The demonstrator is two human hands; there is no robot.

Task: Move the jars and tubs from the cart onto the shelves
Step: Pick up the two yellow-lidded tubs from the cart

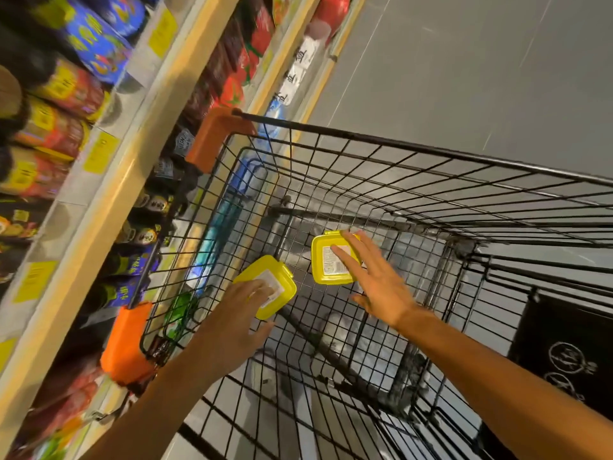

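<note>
In the cart (pixel 398 180), spread fingers (pixel 345 257) touch two white-labelled yellow tubs (pixel 331 260), text unreadable.

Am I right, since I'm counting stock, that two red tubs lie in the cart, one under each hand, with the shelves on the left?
Not quite: the tubs are yellow, not red. The head view shows one yellow tub under the left hand and another yellow tub under the right hand, both in the cart, with the shelves on the left.
</note>
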